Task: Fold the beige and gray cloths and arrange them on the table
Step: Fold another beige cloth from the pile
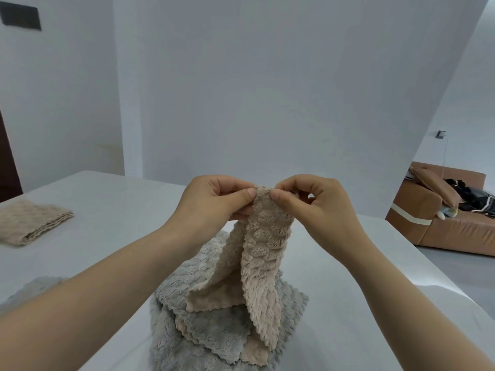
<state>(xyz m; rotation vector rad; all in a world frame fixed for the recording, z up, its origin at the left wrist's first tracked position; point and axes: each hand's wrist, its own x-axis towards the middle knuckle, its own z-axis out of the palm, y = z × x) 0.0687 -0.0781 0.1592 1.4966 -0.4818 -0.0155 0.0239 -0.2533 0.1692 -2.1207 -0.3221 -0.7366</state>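
Observation:
A beige fluffy cloth point(257, 253) hangs in the air over the white table point(112, 218). My left hand point(214, 202) and my right hand point(313, 202) pinch its top edge close together, thumbs almost meeting. Its lower end drapes onto a loose pile of gray and beige cloths point(214, 328) near the table's front. A folded stack of beige cloths point(29, 223) lies at the far left. A gray cloth point(29, 290) shows partly behind my left forearm.
White walls stand behind the table. A brown sofa point(455, 223) with dark clothes on it sits on the floor to the right, past the table's right edge.

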